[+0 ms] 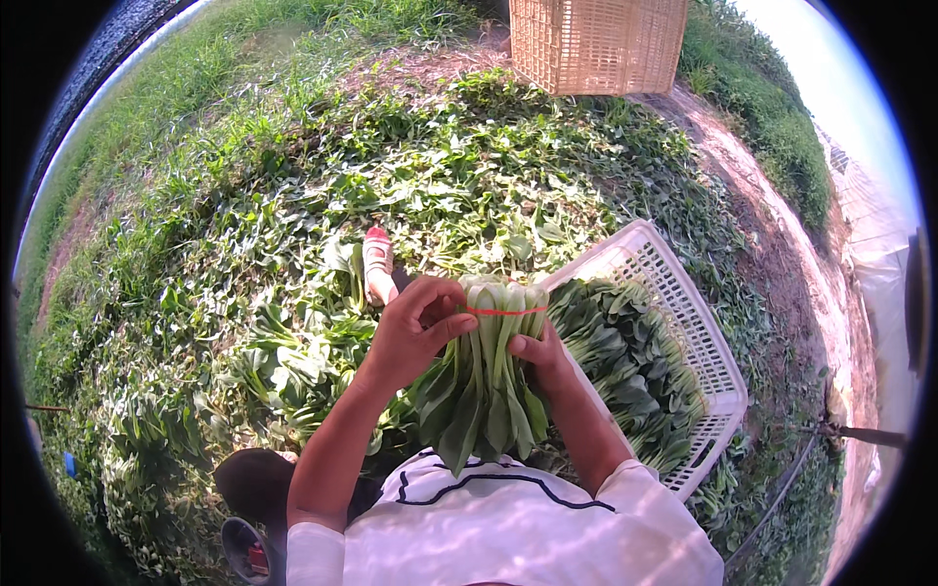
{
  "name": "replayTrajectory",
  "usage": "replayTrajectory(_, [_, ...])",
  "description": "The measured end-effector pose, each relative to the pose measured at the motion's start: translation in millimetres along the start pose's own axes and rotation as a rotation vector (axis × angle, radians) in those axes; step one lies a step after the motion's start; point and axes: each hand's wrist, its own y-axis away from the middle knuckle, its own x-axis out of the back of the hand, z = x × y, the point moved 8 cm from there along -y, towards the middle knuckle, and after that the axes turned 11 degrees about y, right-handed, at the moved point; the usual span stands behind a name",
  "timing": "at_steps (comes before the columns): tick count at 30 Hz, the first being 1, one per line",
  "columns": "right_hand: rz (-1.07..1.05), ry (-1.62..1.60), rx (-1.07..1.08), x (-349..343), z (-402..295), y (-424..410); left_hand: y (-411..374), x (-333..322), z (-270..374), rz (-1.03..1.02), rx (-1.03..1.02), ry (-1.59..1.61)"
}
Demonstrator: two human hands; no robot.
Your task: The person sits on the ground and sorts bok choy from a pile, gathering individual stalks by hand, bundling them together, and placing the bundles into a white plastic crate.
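Note:
A bunch of leafy greens (498, 366) with pale stems hangs leaves-down in front of my chest, its stem ends uppermost. Around the stems, just below those ends, runs a thin red band (513, 312). At the band's left end, the thumb and curled fingers of my left hand (429, 319) close in a pinch. My right hand (541, 351) grips the bunch from the right, thumb across the front of the stems; its other fingers are hidden behind.
A white slatted plastic crate (707, 351) holding many greens (623, 359) stands close on my right. Cut greens (293, 366) and loose leaves cover the ground on the left. A tall tan woven basket (597, 47) stands ahead. A grey bucket (238, 546) is at lower left.

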Motion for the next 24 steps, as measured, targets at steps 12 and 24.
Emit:
replayTrajectory(12, [0.245,-0.123,0.048,52.5,18.5,8.0,-16.1,-37.0,-22.4,0.137,-0.118,-0.253])
replayTrajectory(24, [0.785,-0.252,0.127,305.9,17.3,26.7,42.5,93.5,-107.0,0.336,0.391,-0.251])
